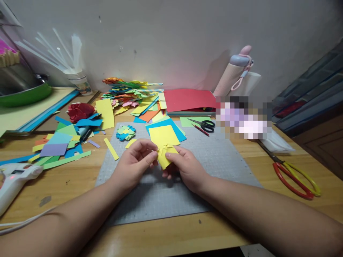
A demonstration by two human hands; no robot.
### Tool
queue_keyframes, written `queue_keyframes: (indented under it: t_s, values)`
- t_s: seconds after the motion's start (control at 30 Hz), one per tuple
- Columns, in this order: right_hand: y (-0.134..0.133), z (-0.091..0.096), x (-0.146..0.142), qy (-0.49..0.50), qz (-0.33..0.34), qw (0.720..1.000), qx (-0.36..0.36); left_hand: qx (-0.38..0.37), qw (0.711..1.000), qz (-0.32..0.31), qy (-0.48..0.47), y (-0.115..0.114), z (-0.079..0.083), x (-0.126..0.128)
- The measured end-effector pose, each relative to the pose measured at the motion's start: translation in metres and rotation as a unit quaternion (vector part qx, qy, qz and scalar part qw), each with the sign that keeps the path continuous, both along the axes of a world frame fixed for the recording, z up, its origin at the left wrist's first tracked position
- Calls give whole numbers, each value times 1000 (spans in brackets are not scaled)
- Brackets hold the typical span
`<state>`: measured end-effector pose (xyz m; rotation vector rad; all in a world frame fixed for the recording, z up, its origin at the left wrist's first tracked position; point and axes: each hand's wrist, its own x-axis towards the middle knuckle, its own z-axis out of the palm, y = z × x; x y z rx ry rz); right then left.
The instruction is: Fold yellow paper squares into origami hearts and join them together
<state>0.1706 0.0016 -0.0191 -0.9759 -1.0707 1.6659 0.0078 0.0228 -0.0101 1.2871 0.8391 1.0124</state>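
Observation:
Between my two hands, above the grey cutting mat (150, 203), is a folded piece of yellow paper (165, 160) with a creased, bent upper edge. My left hand (139, 157) pinches its left side between thumb and fingers. On the right, my right hand (187, 162) grips it, thumb on top and fingertips showing underneath. Just beyond lie a flat yellow sheet (164, 134) and blue sheets (179, 130). A green and blue paper flower (125, 132) rests on the mat to the left, with a yellow strip (111, 149) nearby.
Black-handled scissors (206, 125) and a red pencil (200, 130) lie behind the hands. Large red-and-yellow-handled scissors (294, 178) are at right. A glue gun (16, 178) and paper scraps (57, 142) occupy the left. A red sheet (190, 100) and pink bottle (232, 73) stand near the wall.

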Motion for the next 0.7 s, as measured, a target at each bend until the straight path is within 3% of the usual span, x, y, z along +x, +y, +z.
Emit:
queue_keyframes:
  t_s: [0.13, 0.2, 0.47, 0.7]
  values:
    - [2, 4, 2, -16, 3, 1000, 5, 114, 990, -60, 59, 1, 3, -2]
    - [2, 5, 2, -19, 13, 1000, 6, 129, 988, -61, 67, 1, 3, -3]
    - [-2, 2, 3, -19, 51, 997, 59, 16, 999, -40, 6, -4, 1, 1]
    - [-1, -5, 0, -42, 59, 994, 78, -10, 999, 27, -25, -1, 2, 4]
